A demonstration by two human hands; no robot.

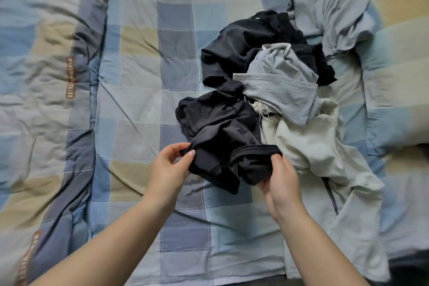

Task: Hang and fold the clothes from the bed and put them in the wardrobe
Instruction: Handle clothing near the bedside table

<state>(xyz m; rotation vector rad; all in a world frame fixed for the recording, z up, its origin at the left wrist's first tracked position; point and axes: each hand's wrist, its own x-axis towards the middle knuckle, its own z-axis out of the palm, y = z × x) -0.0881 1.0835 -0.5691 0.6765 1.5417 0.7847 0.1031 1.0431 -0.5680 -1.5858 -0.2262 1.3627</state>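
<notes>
You've got both hands on the black garment [222,137] at the near end of the clothes pile, roughly mid-bed and a bit toward the right edge. Your left hand [170,165] pinches one corner of it between thumb and fingertips, and your right hand [279,176] is curled round the ribbed band on the other side, so both grips are clamped on fabric. The rest of it trails back onto the checked bedsheet [144,90]. Just beside it to the right there's a cream garment [325,160] running down to the near edge, a grey one [283,86] on top, more black clothing [243,49] behind. A folded quilt [41,76] lies along the left edge.
</notes>
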